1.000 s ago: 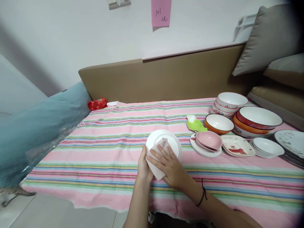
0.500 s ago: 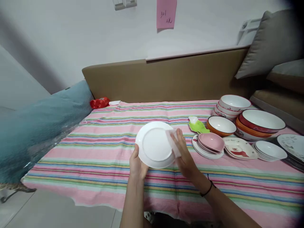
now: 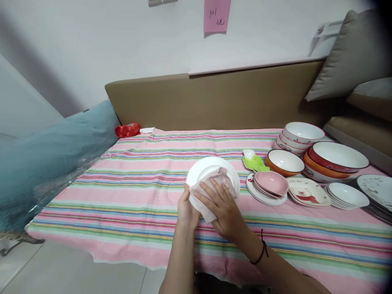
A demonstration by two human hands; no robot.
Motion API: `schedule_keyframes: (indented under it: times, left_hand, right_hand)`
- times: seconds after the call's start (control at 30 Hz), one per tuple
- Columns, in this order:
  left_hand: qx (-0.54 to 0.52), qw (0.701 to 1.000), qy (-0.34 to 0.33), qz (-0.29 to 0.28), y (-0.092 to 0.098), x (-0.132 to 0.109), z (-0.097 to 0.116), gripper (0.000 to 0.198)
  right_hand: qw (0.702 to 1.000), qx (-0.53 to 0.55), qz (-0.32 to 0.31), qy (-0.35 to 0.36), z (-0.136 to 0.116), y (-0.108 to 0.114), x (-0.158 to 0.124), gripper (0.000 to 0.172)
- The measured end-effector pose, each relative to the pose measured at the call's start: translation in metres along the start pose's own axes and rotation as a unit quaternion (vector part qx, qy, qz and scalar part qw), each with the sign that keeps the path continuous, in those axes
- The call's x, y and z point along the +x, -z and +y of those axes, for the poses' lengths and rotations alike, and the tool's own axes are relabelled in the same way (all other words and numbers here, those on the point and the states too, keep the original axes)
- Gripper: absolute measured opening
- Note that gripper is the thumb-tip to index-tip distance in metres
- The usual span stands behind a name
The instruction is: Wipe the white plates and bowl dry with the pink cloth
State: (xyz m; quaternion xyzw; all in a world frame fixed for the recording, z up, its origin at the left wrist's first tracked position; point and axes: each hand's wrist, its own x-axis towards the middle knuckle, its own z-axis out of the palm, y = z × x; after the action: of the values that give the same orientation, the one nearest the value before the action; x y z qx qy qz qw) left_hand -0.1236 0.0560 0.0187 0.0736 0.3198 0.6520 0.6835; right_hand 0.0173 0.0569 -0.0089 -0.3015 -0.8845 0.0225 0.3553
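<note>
My left hand (image 3: 186, 208) grips a white plate (image 3: 196, 168) by its near left rim, thumb on top and the other fingers underneath, out of sight. My right hand (image 3: 225, 210) lies over the plate with its fingers stretched across a thin, pale cloth (image 3: 205, 210), pressing it on the plate's surface. The cloth is spread out and covers much of the plate's middle and near side. The plate is held above the striped tablecloth (image 3: 122, 194), slightly tilted toward me.
On the right stand pink dishes (image 3: 272, 183), a green leaf-shaped dish (image 3: 255, 162), an orange bowl (image 3: 284, 161), stacked large bowls (image 3: 338, 157), a bear plate (image 3: 309, 190), small white dishes (image 3: 347, 194) and dark-rimmed plates (image 3: 375, 190). A red package (image 3: 128, 130) lies at the back left.
My right hand and the cloth have moved left from the plate's right rim across its middle, and the cloth has spread out. The plate has shifted slightly right with my left hand.
</note>
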Motion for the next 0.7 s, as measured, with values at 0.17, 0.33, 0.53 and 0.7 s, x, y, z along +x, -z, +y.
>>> schedule_keyframes:
  times: [0.17, 0.33, 0.53, 0.7]
  left_hand:
    - [0.018, 0.999, -0.044, -0.002, 0.001, -0.005, 0.007, 0.046]
    - [0.046, 0.998, -0.034, -0.004, 0.004, -0.002, -0.005, 0.047]
    - [-0.102, 0.994, -0.029, -0.005, 0.018, 0.003, 0.018, 0.060]
    - [-0.097, 0.993, -0.062, 0.016, 0.014, -0.003, 0.021, 0.060]
  right_hand:
    - [0.983, 0.006, 0.082, -0.164, 0.016, 0.001, 0.006, 0.067]
    - [0.997, 0.009, 0.038, -0.072, 0.013, -0.006, 0.007, 0.068]
    - [0.997, -0.002, -0.040, 0.070, 0.005, -0.012, -0.012, 0.068]
    - [0.997, 0.012, 0.046, -0.061, 0.019, -0.011, 0.005, 0.071]
